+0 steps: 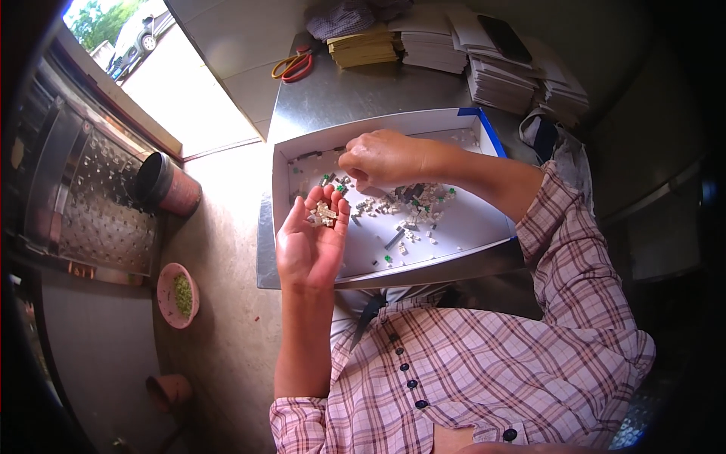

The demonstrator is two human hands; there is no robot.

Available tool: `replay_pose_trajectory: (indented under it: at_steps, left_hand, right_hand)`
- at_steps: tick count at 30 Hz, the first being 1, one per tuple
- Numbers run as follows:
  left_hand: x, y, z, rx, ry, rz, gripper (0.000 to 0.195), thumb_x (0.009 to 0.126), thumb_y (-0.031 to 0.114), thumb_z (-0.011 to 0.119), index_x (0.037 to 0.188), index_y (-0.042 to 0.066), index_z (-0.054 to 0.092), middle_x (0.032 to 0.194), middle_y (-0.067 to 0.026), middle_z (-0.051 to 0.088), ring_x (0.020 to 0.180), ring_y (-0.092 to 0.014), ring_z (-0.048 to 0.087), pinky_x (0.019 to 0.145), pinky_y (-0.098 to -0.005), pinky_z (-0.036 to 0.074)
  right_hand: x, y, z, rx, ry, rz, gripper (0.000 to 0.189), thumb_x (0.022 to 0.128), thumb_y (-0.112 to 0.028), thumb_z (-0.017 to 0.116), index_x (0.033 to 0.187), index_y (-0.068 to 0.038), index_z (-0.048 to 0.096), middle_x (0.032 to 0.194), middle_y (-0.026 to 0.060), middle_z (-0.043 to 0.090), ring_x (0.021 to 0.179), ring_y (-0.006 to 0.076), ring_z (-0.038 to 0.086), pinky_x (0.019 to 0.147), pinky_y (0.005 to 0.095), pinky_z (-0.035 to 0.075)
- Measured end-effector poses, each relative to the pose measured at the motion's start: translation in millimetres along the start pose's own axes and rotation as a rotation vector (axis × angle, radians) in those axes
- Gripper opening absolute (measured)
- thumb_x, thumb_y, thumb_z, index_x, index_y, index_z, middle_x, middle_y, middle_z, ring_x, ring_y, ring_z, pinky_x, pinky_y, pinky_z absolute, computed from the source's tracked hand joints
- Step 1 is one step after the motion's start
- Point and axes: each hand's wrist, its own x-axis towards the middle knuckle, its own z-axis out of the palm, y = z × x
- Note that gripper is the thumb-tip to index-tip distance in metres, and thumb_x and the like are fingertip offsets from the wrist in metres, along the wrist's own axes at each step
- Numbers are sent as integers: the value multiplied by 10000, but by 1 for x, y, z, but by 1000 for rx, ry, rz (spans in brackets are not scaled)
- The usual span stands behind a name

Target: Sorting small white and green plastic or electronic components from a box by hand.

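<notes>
My left hand (313, 244) is turned palm up with fingers slightly curled, holding a small heap of cream-coloured plastic building bricks (324, 214). My right hand (384, 159) hovers above a shallow white cardboard box (479, 227), just beyond the left fingertips. Its fingers are bent down and pinched, and whether anything sits between them is hidden. Across the box floor lies a loose spread of tiny white, grey and green bricks (417, 198). A long grey brick (395, 239) rests towards the near side, with a green piece (388, 259) close to it.
The box stands on a metal table (363, 91). Behind it are scissors (298, 65), stacks of yellow paper (363, 48) and white paper (434, 51), and a phone (503, 38). On the floor to the left are a black bucket (170, 184) and a pink basin (163, 306).
</notes>
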Motion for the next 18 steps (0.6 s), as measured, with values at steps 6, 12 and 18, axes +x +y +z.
replay_pose_trajectory:
  at_steps: [6, 12, 18]
  left_hand:
    - [0, -1, 0, 18, 15, 5, 290, 997, 172, 447, 1100, -82, 542, 1109, -212, 571, 1040, -294, 554, 995, -414, 441]
    - [0, 0, -1, 47, 7, 40, 278, 995, 169, 453, 1094, -74, 544, 1085, -190, 586, 1030, -285, 559, 988, -410, 443]
    - [1, -1, -1, 48, 2, 67, 273, 995, 168, 450, 1095, -68, 545, 1080, -189, 590, 1024, -283, 565, 982, -410, 449]
  right_hand:
    - [2, 4, 9, -82, 31, -32, 100, 762, -95, 614, 737, 1, 597, 783, 152, 615, 751, 331, 621, 674, 431, 484]
    - [2, -7, -3, 145, 103, -74, 66, 731, 32, 622, 721, -8, 570, 690, 130, 616, 654, 296, 624, 604, 403, 490]
    - [5, 4, 16, 128, 207, -138, 73, 726, 7, 662, 733, -14, 592, 691, 122, 627, 660, 289, 643, 608, 379, 504]
